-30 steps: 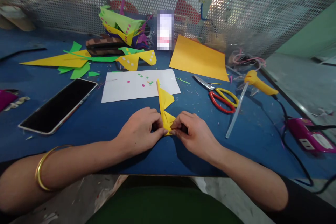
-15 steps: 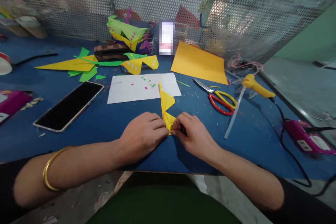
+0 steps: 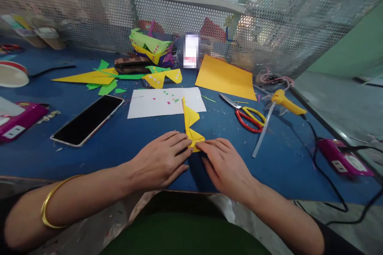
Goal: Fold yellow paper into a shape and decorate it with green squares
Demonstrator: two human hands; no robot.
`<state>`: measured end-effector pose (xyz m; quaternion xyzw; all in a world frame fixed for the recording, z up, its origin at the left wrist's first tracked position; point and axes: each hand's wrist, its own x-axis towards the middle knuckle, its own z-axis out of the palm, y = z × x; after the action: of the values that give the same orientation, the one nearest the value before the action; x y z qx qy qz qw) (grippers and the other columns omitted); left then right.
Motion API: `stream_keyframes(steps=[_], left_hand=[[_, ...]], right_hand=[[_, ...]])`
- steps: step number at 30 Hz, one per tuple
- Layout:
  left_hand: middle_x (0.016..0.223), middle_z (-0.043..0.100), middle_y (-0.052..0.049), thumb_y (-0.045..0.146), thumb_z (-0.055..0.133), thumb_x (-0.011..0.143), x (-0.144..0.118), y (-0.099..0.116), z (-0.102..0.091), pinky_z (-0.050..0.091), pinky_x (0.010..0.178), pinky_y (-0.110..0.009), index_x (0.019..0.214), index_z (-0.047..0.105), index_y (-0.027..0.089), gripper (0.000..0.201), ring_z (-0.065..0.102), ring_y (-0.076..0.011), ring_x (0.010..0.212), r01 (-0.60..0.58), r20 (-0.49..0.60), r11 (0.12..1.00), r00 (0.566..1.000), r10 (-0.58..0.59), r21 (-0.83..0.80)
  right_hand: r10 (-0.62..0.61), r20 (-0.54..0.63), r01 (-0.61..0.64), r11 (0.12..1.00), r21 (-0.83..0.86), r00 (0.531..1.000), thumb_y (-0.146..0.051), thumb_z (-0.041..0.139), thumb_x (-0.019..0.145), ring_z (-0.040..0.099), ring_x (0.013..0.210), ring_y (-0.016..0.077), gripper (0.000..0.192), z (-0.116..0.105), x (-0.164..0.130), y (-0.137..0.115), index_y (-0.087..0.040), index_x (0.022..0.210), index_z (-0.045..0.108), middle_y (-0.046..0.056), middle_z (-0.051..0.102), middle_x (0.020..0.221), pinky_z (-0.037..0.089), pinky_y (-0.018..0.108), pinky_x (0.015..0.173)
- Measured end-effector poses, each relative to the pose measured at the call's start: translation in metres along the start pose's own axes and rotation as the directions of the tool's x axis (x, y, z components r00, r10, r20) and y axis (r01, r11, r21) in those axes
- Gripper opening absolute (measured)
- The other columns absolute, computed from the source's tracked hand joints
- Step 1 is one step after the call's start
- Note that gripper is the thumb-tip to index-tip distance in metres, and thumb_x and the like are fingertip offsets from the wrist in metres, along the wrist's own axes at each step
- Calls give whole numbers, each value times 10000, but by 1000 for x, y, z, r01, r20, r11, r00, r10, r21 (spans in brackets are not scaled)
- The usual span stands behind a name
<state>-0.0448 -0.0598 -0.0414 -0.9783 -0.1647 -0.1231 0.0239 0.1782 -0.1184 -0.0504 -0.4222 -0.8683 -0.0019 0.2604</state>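
A folded yellow paper piece (image 3: 191,118) with pointed edges lies on the blue table, its narrow tip overlapping a white sheet (image 3: 163,105). At its near end, my left hand (image 3: 164,157) rests with fingers stretched out, the fingertips pressing the left side of the paper. My right hand (image 3: 226,163) touches the same near end from the right, fingers extended and the thumb apart below them. Small pink and green paper bits are scattered on the white sheet. Right of the paper lie open scissors (image 3: 249,117) with one red and one yellow handle.
A yellow glue gun (image 3: 287,101) with a clear glue stick lies at right, its cable near a magenta power box (image 3: 344,155). A black phone (image 3: 89,119) lies left. Behind are a yellow sheet (image 3: 226,77), a cut yellow mask shape (image 3: 164,77), green scraps (image 3: 107,87) and a perforated metal screen (image 3: 191,12).
Both hands have loosened from a pinch; their fingers now stretch out flatter over the paper's near end. More of that folded end shows. The view has shifted slightly.
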Motion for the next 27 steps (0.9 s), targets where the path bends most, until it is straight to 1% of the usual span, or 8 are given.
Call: stream_keyframes(steps=[3, 6, 9, 13, 15, 17, 22, 27], left_hand=[[1291, 647, -139, 304, 485, 958, -2, 0, 1, 363, 1107, -503, 1256, 606, 110, 376, 552, -305, 1228, -6, -17, 1000, 1000, 5, -10], [1297, 649, -148, 326, 477, 961, -3, 1, 1, 333, 1130, -520, 1281, 595, 86, 417, 555, -315, 1230, -10, -7, 1000, 1000, 10, -7], [1297, 649, -147, 340, 461, 967, -2, 2, 0, 310, 1143, -520, 1289, 590, 83, 432, 551, -313, 1233, -9, -1, 1000, 1000, 9, -3], [1260, 662, -154, 326, 451, 960, 0, 5, 3, 292, 1154, -508, 1253, 608, 70, 419, 547, -313, 1229, -19, -22, 1000, 1000, 19, 10], [1253, 663, -160, 303, 457, 947, 0, 7, 4, 284, 1162, -487, 1253, 603, 51, 423, 546, -309, 1234, -33, -28, 999, 999, 33, 13], [1274, 650, -176, 302, 462, 939, -2, 9, 5, 272, 1170, -473, 1271, 588, 29, 448, 547, -308, 1238, -23, -36, 1000, 999, 24, 21], [1317, 631, -160, 360, 495, 926, -10, 14, 5, 229, 1189, -463, 1301, 565, 58, 486, 549, -285, 1243, 32, -62, 999, 997, -34, -39], [1292, 653, -112, 389, 528, 922, -9, 16, 3, 224, 1184, -457, 1331, 543, 102, 500, 562, -266, 1214, 59, -87, 995, 994, -66, -81]], right_hand=[[-50, 33, 53, 995, -89, 998, -68, 396, 928, 625, 1130, 246, 373, 4, -7, -5, -73, 1261, 562, 160, 697, 1195, 481, 442, 973], [-111, 64, 121, 975, -186, 992, -59, 389, 912, 636, 1112, 275, 380, 7, -9, -8, -9, 1234, 586, 196, 698, 1178, 499, 450, 964], [-140, 103, 163, 950, -266, 985, -52, 400, 893, 643, 1088, 310, 391, 8, -7, -13, 33, 1219, 600, 238, 697, 1154, 504, 481, 955], [-172, 139, 208, 926, -315, 975, -69, 421, 869, 630, 1113, 339, 420, 12, -7, -19, 73, 1227, 591, 286, 674, 1173, 457, 530, 1026], [-159, 144, 199, 922, -333, 977, -86, 447, 861, 617, 1138, 348, 436, 14, -10, -20, 91, 1238, 579, 286, 662, 1201, 432, 529, 1062], [-129, 116, 161, 931, -329, 985, -104, 467, 861, 609, 1155, 344, 443, 16, -13, -22, 79, 1249, 577, 259, 664, 1221, 424, 522, 1077], [-80, -51, 62, 953, -295, 995, -116, 474, 885, 627, 1133, 306, 372, 14, -16, -24, -4, 1209, 617, 164, 716, 1166, 464, 485, 1039], [-73, -117, 37, 958, -286, 990, -96, 482, 882, 639, 1103, 301, 340, 13, -11, -24, -29, 1188, 616, 149, 734, 1102, 469, 483, 1018]])
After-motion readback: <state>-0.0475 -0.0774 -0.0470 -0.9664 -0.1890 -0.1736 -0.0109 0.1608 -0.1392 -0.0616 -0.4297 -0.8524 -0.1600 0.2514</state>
